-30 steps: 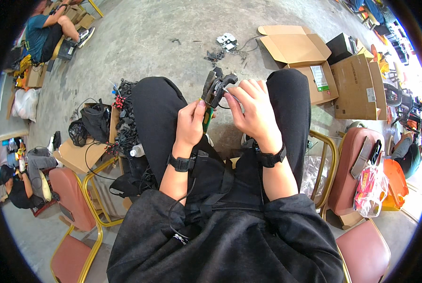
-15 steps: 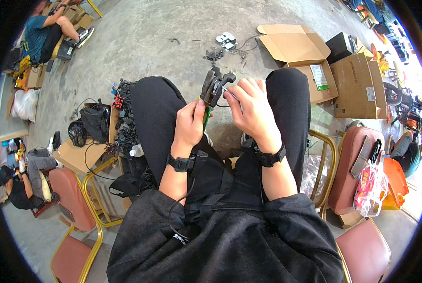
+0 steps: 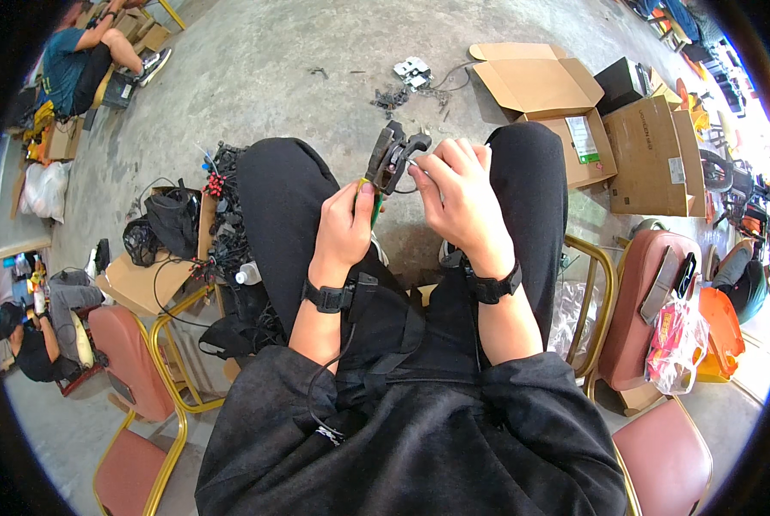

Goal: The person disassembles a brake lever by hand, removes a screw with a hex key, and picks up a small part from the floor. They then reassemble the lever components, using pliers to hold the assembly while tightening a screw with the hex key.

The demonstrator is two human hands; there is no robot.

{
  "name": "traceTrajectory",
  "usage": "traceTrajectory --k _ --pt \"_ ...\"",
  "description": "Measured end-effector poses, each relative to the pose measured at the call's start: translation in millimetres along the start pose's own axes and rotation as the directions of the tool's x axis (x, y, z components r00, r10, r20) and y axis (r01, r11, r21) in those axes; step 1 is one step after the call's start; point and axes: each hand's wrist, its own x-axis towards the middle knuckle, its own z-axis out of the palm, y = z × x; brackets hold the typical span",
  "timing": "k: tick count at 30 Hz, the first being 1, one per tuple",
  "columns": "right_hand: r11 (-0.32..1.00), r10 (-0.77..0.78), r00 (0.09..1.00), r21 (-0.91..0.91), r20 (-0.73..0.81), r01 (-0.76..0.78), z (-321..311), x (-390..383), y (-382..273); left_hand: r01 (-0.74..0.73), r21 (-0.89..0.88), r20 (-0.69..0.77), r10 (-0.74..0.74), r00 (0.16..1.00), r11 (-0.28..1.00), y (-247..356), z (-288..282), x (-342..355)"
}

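My left hand [image 3: 348, 225] is closed around the green and yellow handles of a pair of pliers [image 3: 381, 153], whose dark jaws point up and away from me between my knees. Against the jaws is a small black part [image 3: 398, 165] with a curved end; whether the jaws grip it I cannot tell. My right hand [image 3: 462, 198] is closed in a pinch at the right side of that part, with a thin silvery piece at its fingertips, mostly hidden. A dark cable [image 3: 408, 192] loops below the part towards the right hand.
A heap of black cables [image 3: 226, 215] lies beside my left leg, with an open carton holding black pouches. Ahead on the floor are a white part [image 3: 413, 74] and small black scraps. Cardboard boxes [image 3: 647, 159] stand at the right. Pink chairs [image 3: 639, 318] flank me. Other people sit at the left.
The hands, pliers and black part stay almost in place. The right hand's fingers have shifted slightly at the black part.
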Motion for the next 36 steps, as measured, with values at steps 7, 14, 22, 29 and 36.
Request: traceTrajectory --k 7,14,22,29,36 --pt "0.999 -0.029 0.999 -0.025 -0.013 0.029 0.8 0.4 2.9 0.219 -0.103 0.107 -0.208 0.972 0.970 2.2 -3.7 -0.3" --pt "0.999 -0.031 0.999 0.016 0.040 0.030 -3.8 0.4 8.6 0.337 -0.111 0.175 -0.315 0.933 0.935 6.4 -4.8 -0.3" --pt "0.758 0.388 0.879 0.446 0.278 -0.476 10.0 -3.7 4.8 0.171 -0.023 0.092 -0.168 0.982 0.985 -4.8 1.2 -0.6" --pt "0.249 0.414 0.751 0.729 0.515 -0.638 20.2 -3.6 10.5 0.033 0.017 -0.036 -0.032 0.999 0.999 -2.6 2.0 -0.1" --pt "-0.847 -0.019 0.666 0.342 0.746 -0.407 9.7 -2.9 0.6 -0.074 0.014 -0.174 0.076 0.982 0.997 -8.2 4.8 5.6"
